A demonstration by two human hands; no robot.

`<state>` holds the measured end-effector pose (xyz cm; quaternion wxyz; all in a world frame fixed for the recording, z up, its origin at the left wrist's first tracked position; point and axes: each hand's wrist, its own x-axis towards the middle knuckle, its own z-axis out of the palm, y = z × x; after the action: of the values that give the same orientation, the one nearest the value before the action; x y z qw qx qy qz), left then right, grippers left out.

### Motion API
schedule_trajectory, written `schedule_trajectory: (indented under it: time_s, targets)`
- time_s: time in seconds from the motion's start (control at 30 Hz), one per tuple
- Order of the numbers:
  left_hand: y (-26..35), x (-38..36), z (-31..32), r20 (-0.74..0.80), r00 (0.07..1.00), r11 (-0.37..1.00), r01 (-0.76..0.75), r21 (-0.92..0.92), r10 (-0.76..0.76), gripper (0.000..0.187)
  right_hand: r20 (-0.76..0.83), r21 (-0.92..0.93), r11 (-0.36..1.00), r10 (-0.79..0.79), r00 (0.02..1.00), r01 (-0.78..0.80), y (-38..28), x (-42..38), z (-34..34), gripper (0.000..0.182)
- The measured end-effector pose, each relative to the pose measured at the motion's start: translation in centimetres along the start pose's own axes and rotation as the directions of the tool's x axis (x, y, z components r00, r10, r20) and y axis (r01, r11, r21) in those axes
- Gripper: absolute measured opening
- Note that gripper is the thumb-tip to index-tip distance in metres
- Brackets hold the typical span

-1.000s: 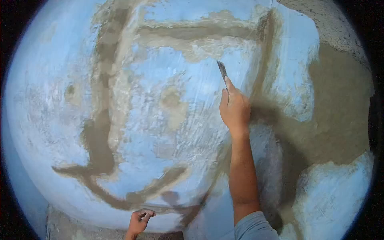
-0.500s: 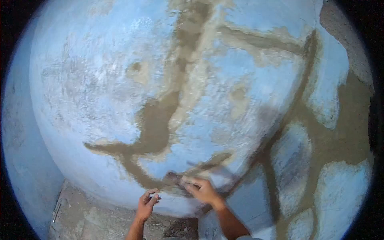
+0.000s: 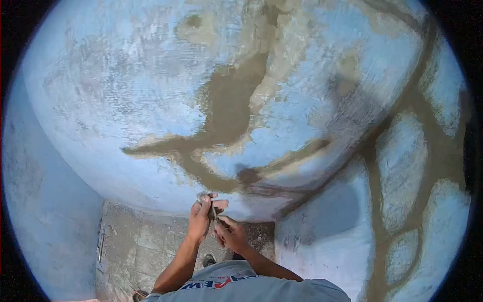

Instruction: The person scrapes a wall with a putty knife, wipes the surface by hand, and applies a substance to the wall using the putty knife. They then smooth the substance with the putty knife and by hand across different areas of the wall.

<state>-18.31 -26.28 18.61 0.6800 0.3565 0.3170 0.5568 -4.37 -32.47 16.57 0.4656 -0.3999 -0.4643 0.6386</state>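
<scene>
My left hand is raised below the wet filler strip, its fingers closed around something pale and lumpy at the fingertips that I cannot make out. Close beside it, my right hand grips a thin flat tool, whose end reaches up to the left hand's fingers. Both hands are held in front of my chest, over the floor. Beyond them stands the blue wall, its paint worn and scuffed. Brown wet filler runs across it in a broad band with narrower branches.
More filled lines branch over the wall on the right. A rough grey floor lies below, with a thin rod near its left edge. My shoe shows beneath the hands.
My right hand has come away from the wall with the tool, down and left to my left hand. The view has tilted down, showing more of my shirt and the floor.
</scene>
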Motion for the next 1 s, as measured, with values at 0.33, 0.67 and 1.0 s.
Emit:
schedule_trajectory:
  time_s: [0.33, 0.67, 1.0]
  targets:
    - [-0.3, 8.5, 12.2, 0.259, 0.966, 0.988, 0.031, -0.153, 0.010, 0.047, -0.243, -0.094, 0.940, -0.341, 0.908, 0.328, -9.6, 3.1, -7.3, 0.040]
    - [0.3, 18.8, 22.0, 0.167, 0.972, 0.959, -0.120, -0.256, 0.167, 0.036, -0.098, 0.209, 0.924, -0.307, 0.947, 0.321, -18.6, 9.6, -17.3, 0.052]
    - [6.3, 20.5, 22.3, 0.048, 0.950, 0.915, -0.283, -0.289, 0.309, 0.037, -0.024, 0.082, 0.915, -0.394, 0.919, 0.394, -22.1, 14.4, -14.2, 0.050]
